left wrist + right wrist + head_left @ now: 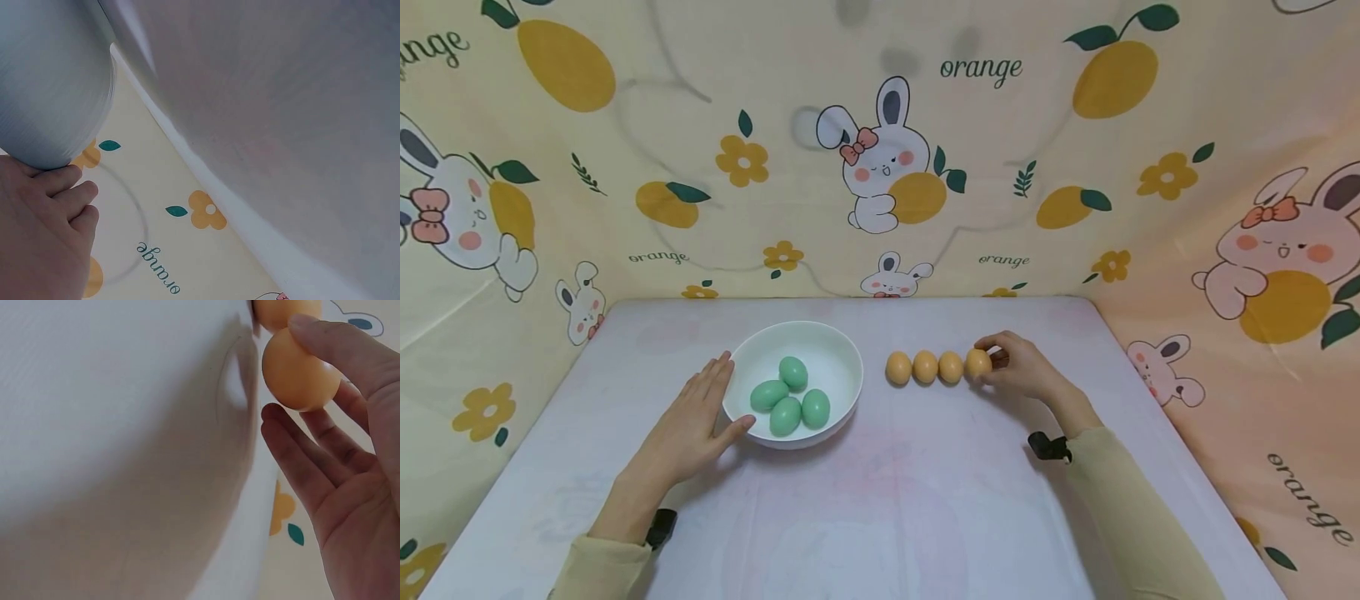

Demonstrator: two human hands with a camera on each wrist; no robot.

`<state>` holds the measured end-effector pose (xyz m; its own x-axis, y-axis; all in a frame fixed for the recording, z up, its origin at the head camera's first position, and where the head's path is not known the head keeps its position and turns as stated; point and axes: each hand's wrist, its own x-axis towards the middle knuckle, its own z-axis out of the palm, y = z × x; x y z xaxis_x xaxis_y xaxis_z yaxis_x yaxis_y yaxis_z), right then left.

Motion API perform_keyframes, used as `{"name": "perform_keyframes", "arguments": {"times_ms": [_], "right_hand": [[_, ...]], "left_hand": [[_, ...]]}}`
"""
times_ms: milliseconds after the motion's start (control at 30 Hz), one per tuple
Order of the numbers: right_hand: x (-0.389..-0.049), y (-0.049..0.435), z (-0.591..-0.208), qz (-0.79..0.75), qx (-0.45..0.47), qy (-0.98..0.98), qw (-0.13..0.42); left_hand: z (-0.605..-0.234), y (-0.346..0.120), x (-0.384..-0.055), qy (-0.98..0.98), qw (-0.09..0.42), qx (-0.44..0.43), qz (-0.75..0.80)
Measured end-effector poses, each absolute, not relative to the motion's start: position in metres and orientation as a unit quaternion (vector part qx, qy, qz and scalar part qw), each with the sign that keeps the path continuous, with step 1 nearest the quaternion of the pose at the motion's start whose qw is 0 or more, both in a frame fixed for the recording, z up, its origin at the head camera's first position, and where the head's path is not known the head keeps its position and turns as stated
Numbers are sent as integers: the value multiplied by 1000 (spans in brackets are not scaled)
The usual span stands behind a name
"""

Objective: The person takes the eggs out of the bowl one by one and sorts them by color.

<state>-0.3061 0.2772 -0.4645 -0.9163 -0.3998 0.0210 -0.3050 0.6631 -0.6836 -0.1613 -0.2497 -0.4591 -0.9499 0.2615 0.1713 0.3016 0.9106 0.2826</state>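
Observation:
Several green eggs [786, 415] lie in a white bowl [850, 408] left of the table's middle. My left hand [688, 425] is at the bowl's left side, its fingers straight along the outer wall and its thumb by the near rim. The left wrist view shows the fingertips of this hand [47, 219] against the bowl's wall [56, 81]. To the right of the bowl, brown eggs [925, 367] stand in a row. At the row's right end my right hand [1026, 367] pinches the last brown egg [297, 372] between thumb and fingers.
A white-covered table [880, 517] carries everything. Behind it and at both sides hangs a cloth [820, 50] printed with rabbits and oranges. Dark wrist cameras [1049, 447] sit at the sleeve cuffs.

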Motion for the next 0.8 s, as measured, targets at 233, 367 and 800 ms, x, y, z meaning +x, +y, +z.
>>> {"name": "perform_keyframes", "arguments": {"times_ms": [233, 367, 800], "right_hand": [[-308, 276, -469, -359, -201, 908, 82], [-309, 274, -469, -356, -200, 909, 81], [-307, 274, -469, -356, -204, 909, 75]], "left_hand": [[-459, -249, -162, -975, 65, -145, -156], [-459, -249, -162, -975, 66, -144, -155], [-460, -249, -162, -975, 69, -146, -152]]}}
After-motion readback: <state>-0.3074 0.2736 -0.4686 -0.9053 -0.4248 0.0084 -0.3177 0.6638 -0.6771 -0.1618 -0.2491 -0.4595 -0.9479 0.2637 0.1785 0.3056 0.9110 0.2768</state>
